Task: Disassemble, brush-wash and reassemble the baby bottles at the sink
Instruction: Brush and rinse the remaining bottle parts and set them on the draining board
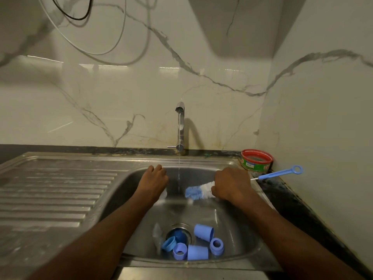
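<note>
Right hand [232, 184] grips bottle brush [198, 191] at bristle end, blue handle [279, 173] sticking out right over sink rim [201, 161]. Left hand [154, 181] curled around something pale, mostly hidden; cannot tell what. Thin water stream runs from tap [180, 126] between hands. Blue caps [203, 232], collars [217, 245] and clear teat [157, 236] lie around drain [178, 235] in basin. Red-lidded tub [256, 160] on counter corner.
</note>
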Motion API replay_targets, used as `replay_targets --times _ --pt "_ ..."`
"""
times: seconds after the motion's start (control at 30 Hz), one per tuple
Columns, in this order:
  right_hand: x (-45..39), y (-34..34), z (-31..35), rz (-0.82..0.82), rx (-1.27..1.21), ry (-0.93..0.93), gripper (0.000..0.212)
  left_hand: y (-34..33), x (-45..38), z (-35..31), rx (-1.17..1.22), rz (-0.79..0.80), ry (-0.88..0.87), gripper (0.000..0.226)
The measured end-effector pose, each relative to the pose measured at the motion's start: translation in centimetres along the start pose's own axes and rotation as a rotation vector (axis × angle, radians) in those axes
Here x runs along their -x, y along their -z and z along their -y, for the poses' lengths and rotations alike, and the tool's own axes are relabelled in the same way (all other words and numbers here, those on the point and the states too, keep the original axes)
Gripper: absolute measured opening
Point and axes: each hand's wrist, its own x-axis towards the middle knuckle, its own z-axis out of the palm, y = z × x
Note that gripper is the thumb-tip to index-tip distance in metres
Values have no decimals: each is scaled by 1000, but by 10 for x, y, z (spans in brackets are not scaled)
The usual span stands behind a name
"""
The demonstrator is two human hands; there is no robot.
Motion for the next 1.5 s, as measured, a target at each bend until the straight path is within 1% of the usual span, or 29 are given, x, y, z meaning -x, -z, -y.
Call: replay_targets --times 0.1,0.2,0.27,0.33,0.43,0.47,0.53,0.73,0.93,1.07,1.17,1.27,1.5 --pt "-1 -4 0 30 -30 2 35 3 -2 -5 -45 -1 -15 46" --pt "-1 -7 -2 34 -40 -1 35 0 -2 -1 48 -42 6 51" --pt "-1 -8 -3 34 -55 -4 34 -4 1 1 225 -51 74 55" --pt "-1 -10 -2 32 -70 -3 32 -6 2 0 469 -54 184 61" --pt "-2 -14 1 19 -132 1 31 6 -3 -3 886 -99 322 64" --pt "-2 -16 3 20 -162 -1 32 12 -6 -4 975 -95 347 64" --pt "-3 -19 7 12 -173 5 33 22 -12 -9 1055 -90 373 63" --pt "-5 -29 7 -7 -179 30 33 14 -19 -23 1170 -88 456 53" --pt "-9 -37 6 -25 -194 19 31 3 -22 -19 1204 -163 442 59" --pt "-10 -38 12 -11 -152 27 31 6 -25 -28 1232 -165 408 60" --pt "-10 -39 17 4 -146 20 29 7 -28 -33 1254 -182 428 58" --pt "-10 -43 21 16 -153 18 32 5 -30 -32 1266 -174 436 56" --pt "-8 -41 26 74 -151 47 41 -2 -31 -24 1286 -220 475 55"
